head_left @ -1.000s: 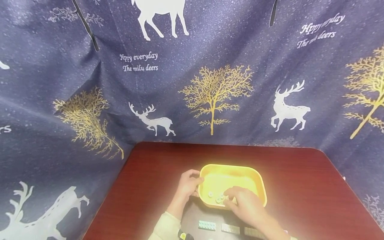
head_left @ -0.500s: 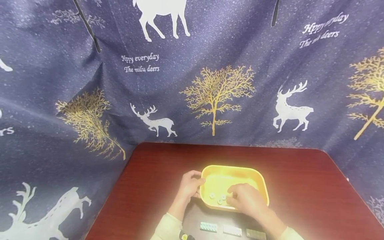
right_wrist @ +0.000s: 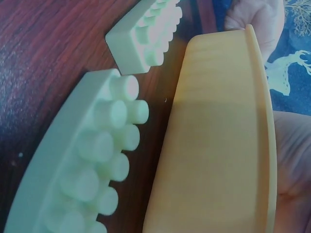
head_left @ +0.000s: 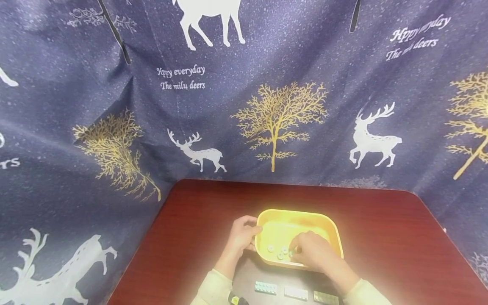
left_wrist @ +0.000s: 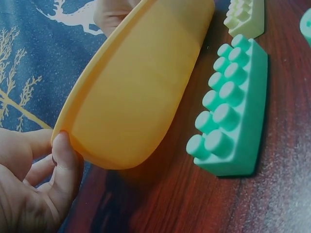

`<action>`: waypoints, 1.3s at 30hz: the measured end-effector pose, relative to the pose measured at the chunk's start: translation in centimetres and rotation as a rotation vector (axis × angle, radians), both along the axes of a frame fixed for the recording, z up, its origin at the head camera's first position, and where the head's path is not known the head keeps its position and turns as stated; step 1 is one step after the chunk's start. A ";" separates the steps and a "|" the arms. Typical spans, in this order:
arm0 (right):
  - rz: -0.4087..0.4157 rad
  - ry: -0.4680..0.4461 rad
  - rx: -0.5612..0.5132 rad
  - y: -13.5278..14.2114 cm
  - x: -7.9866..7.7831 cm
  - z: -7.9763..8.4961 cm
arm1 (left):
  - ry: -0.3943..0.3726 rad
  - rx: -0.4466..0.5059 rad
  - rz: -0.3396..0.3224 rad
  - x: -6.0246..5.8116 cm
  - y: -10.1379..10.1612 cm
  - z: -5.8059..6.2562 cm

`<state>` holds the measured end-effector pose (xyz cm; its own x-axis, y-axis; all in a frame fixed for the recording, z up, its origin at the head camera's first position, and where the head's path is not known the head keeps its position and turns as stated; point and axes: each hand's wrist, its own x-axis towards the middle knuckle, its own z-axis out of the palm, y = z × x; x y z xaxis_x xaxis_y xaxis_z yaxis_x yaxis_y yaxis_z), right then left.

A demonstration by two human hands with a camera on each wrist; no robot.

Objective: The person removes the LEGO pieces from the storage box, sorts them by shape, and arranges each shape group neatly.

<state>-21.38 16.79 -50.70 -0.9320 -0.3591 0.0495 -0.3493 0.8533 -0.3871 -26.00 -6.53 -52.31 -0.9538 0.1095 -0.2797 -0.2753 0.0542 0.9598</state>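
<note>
My left hand (head_left: 242, 235) grips the left end of a yellow basin (head_left: 295, 217); in the left wrist view its thumb (left_wrist: 63, 153) presses the outer wall below the rim. My right hand (head_left: 312, 250) reaches into the basin, fingers curled. Its fingertips pinch a small green piece (head_left: 291, 254), mostly covered by the hand. Several small, pale round pieces (head_left: 270, 248) lie on the basin floor beside those fingers. In the right wrist view the basin wall (right_wrist: 218, 131) hides the fingers, and only part of the right hand (right_wrist: 295, 170) shows behind it.
On the dark red table (head_left: 381, 237), in front of the basin, lie a green studded building brick (head_left: 265, 288), a whitish brick (head_left: 295, 292) and a yellow-green brick (head_left: 325, 298). A dark blue deer-patterned cloth (head_left: 244, 127) hangs behind and at the sides.
My right hand has drawn slightly back from the loose round pieces, its fingers curling closer, and a green piece now shows at the fingertips. The left hand keeps its grip on the basin.
</note>
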 end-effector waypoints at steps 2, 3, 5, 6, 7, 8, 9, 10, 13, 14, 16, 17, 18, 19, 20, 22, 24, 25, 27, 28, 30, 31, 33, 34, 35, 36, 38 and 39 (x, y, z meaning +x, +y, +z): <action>0.008 0.004 -0.002 0.0 0.0 0.0 | -0.002 0.000 -0.002 0.0 0.0 0.0; 0.008 0.000 -0.001 0.0 0.0 0.0 | -0.001 -0.002 -0.004 0.0 0.1 0.0; 0.010 0.000 0.000 0.0 0.0 0.0 | -0.003 -0.007 -0.004 -0.1 0.1 -0.1; 0.010 -0.002 0.001 0.0 0.0 -0.1 | -0.002 -0.011 -0.004 -0.1 0.1 -0.1; 0.008 -0.005 0.004 0.0 -0.1 -0.1 | 0.001 -0.015 -0.003 -0.1 0.1 -0.1; 0.007 -0.008 0.011 0.1 -0.1 -0.2 | 0.005 -0.019 -0.001 -0.1 0.1 -0.1; 0.008 -0.010 0.016 0.1 -0.1 -0.3 | 0.006 -0.023 -0.001 -0.1 0.1 -0.2; 0.009 -0.010 0.020 0.1 -0.2 -0.4 | 0.007 -0.025 0.001 -0.1 0.2 -0.2; 0.007 -0.009 0.023 0.3 -0.2 -0.5 | 0.009 -0.030 -0.002 -0.1 0.2 -0.2; 0.007 -0.001 0.024 0.3 -0.1 -0.4 | 0.007 -0.029 -0.003 -0.1 0.2 -0.2; -0.002 0.018 0.025 0.4 0.0 -0.3 | 0.005 -0.028 -0.006 0.0 0.2 -0.1; -0.005 0.029 0.021 0.4 0.1 -0.2 | 0.006 -0.025 -0.007 0.1 0.2 0.0; -0.009 0.040 0.022 0.4 0.2 -0.1 | 0.007 -0.023 -0.007 0.2 0.2 0.0; -0.014 0.053 0.020 0.4 0.3 0.0 | 0.007 -0.021 -0.007 0.2 0.2 0.1; -0.020 0.063 0.021 0.4 0.4 0.1 | 0.007 -0.018 -0.006 0.2 0.2 0.2; -0.031 0.095 0.011 0.4 0.4 0.1 | 0.010 -0.013 -0.007 0.3 0.1 0.3; -0.049 0.123 0.005 0.4 0.4 0.1 | 0.014 -0.013 -0.007 0.2 0.1 0.3; -0.060 0.134 0.000 0.4 0.5 0.2 | 0.016 -0.013 -0.007 0.2 0.1 0.3; -0.082 0.151 -0.009 0.3 0.6 0.2 | 0.017 -0.014 -0.008 0.2 0.1 0.2; -0.092 0.155 -0.017 0.3 0.7 0.3 | 0.017 -0.014 -0.008 0.2 0.1 0.2; -0.114 0.151 -0.034 0.3 1.1 0.6 | 0.015 -0.015 -0.006 0.1 0.1 0.1; -0.123 0.154 -0.049 0.2 1.3 0.7 | 0.011 -0.015 -0.006 0.1 0.0 0.0; -0.142 0.161 -0.071 0.2 1.8 0.9 | 0.010 -0.020 -0.005 0.0 0.0 0.0; -0.153 0.164 -0.081 0.1 2.1 1.1 | 0.012 -0.022 -0.004 0.0 0.0 0.0; -0.163 0.162 -0.091 0.1 2.4 1.3 | 0.013 -0.024 -0.003 0.0 0.0 0.0; -0.171 0.162 -0.097 0.0 2.7 1.5 | 0.012 -0.026 -0.003 0.0 0.0 0.0; -0.181 0.160 -0.109 -0.1 3.2 1.9 | 0.013 -0.028 -0.003 0.0 0.0 0.0; -0.186 0.160 -0.113 -0.1 3.6 2.2 | 0.017 -0.029 -0.005 0.0 0.0 0.1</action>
<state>-17.81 16.65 -48.55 -0.9586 -0.1658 0.2317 -0.2547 0.8630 -0.4363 -26.00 -6.58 -52.26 -0.9578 0.1065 -0.2669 -0.2589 0.0830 0.9623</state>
